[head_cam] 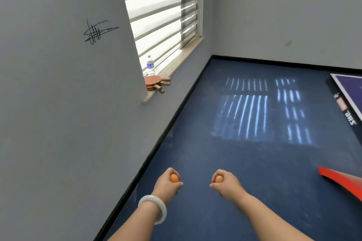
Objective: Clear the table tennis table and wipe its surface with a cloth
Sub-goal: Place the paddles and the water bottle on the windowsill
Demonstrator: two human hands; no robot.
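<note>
My left hand [168, 183] curls round an orange table tennis ball [174, 178], and a white bangle circles that wrist. My right hand [225, 182] holds a second orange ball [219, 179] the same way. Both hands hang low over the blue floor, beside the left wall. A corner of the table tennis table [346, 92] shows at the right edge, dark with a white line. On the window sill [154, 93] up ahead lies a stack of red paddles [156, 82] with wooden handles. No cloth is in view.
A water bottle [150, 65] stands on the sill behind the paddles. The window has striped blinds. A red curved object [340, 180] sticks in from the right. Blue floor stretches ahead between the left wall and the table, with patches of sunlight.
</note>
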